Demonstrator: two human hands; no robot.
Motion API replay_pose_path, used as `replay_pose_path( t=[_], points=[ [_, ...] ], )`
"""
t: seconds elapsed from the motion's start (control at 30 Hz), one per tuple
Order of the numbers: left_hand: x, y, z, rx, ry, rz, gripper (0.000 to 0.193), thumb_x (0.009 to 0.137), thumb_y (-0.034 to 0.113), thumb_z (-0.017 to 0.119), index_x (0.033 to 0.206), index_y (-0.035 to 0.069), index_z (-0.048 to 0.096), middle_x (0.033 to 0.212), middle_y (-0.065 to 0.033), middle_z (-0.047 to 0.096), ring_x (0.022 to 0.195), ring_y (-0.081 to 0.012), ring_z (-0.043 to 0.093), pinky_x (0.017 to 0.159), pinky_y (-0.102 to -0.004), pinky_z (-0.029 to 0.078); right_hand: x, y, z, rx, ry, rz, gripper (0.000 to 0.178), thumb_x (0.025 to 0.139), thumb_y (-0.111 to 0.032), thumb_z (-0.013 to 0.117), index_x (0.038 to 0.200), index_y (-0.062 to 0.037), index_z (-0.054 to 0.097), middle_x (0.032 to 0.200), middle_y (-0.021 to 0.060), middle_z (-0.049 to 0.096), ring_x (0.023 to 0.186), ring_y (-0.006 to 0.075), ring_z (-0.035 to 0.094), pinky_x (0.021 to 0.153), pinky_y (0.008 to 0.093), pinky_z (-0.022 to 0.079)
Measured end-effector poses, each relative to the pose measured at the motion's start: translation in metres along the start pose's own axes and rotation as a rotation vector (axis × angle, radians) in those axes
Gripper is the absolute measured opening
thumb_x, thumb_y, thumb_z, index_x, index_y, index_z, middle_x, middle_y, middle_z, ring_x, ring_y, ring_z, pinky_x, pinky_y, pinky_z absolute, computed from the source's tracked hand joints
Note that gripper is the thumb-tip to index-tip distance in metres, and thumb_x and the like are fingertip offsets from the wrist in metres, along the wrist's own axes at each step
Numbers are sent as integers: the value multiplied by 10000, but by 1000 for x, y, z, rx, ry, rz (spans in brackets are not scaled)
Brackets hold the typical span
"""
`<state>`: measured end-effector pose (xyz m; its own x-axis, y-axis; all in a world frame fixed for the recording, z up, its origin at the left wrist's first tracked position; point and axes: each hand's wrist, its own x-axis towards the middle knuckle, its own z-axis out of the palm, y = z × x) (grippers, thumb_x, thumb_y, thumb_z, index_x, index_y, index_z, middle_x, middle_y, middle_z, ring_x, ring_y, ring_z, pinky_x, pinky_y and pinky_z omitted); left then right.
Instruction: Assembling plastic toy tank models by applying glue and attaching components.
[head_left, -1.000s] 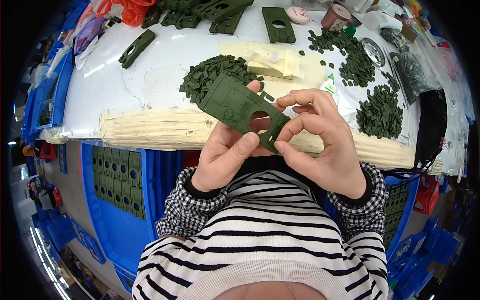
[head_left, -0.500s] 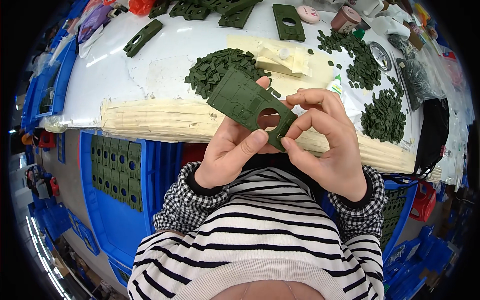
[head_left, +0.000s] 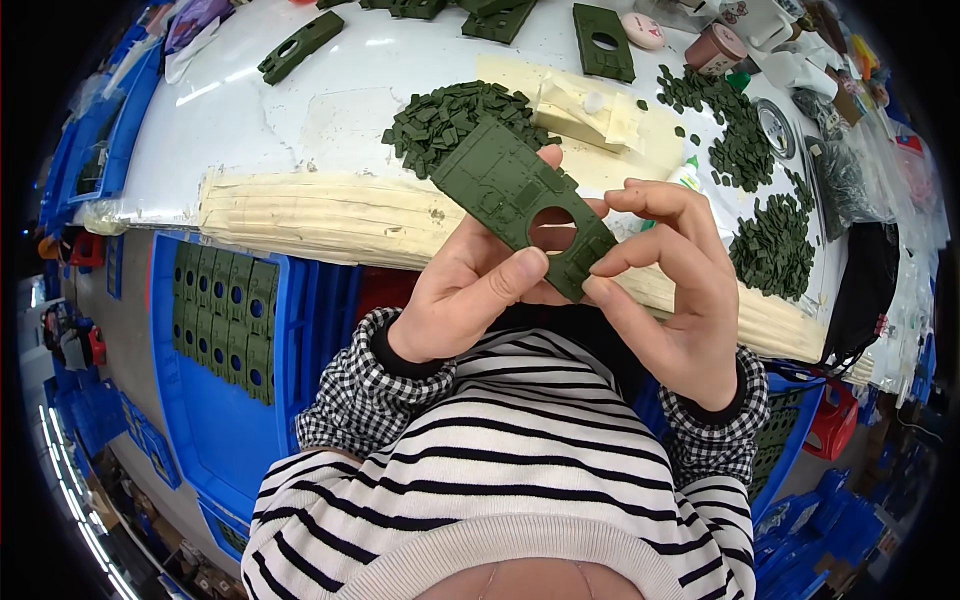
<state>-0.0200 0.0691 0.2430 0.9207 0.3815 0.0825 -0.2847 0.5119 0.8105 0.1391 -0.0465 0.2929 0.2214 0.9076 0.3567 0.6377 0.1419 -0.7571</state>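
the left hand (head_left: 465,295) grips a green hull (head_left: 492,182) while the right hand (head_left: 690,285) pinches its four-o'clock end, seemingly detail work needing steadiness next.

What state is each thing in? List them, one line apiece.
Green hull: tilted, round opening uncovered.
Left hand: gripping the hull, thumb on top.
Right hand: thumb and forefinger at the hull's end, grip unclear.
Small green pieces: loose, piled on the table.
Blue crate: open, partly filled.
Crate hulls: lined up in two rows.
White bottle: partly hidden, open or capped unclear.
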Motion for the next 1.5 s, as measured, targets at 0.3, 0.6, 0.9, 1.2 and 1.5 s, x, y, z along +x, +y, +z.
replay_pose_path(
  t=[0.3, 0.6, 0.9, 1.2, 1.5],
  points=[
    [4, 0, -3, -11, 19, 39, 635, 1019, 227, 393, 1526, 78, 40, 1452, -259, 348, 1325, -325, 425, 999, -454, 489, -19, 0, 15, -509, 78, -282, 384, 675, -216, 796, 1052, -165, 738, 1146, 86, 599, 1105, 302, 502, 897, 412, 458],
    [5, -3, -3, -89, 6, 16, 630, 1017, 258, 403, 1524, 82, 74, 1444, -254, 364, 1293, -309, 466, 973, -446, 512, -25, -1, 11, -419, 143, -200, 401, 706, -319, 789, 1052, -123, 734, 1072, 79, 622, 1007, 292, 537, 848, 384, 474],
    [6, -3, -3, -35, -34, -23, 639, 1018, 296, 396, 1524, 63, 83, 1422, -267, 399, 1282, -317, 480, 997, -419, 481, -33, 3, 22, -523, 144, -326, 406, 745, -395, 752, 1073, -157, 731, 1041, 43, 591, 999, 254, 506, 837, 397, 460],
    [0, 1, -8, -89, -91, -129, 641, 1024, 347, 368, 1512, 29, 100, 1403, -273, 417, 1250, -361, 503, 941, -482, 515, -39, 7, -1, -350, 258, -229, 335, 763, -308, 762, 1020, -95, 728, 931, 57, 607, 880, 247, 546, 835, 417, 461],
    [-38, 84, -72, 473, 574, 9, 429, 1038, 242, 386, 1387, -7, 371, 1228, -208, 595, 1086, -257, 635, 828, -313, 584, -48, 19, -9, -238, 325, -173, 116, 772, -61, 711, 888, -59, 721, 802, 57, 618, 776, 222, 575, 888, 435, 443]
  ],
)
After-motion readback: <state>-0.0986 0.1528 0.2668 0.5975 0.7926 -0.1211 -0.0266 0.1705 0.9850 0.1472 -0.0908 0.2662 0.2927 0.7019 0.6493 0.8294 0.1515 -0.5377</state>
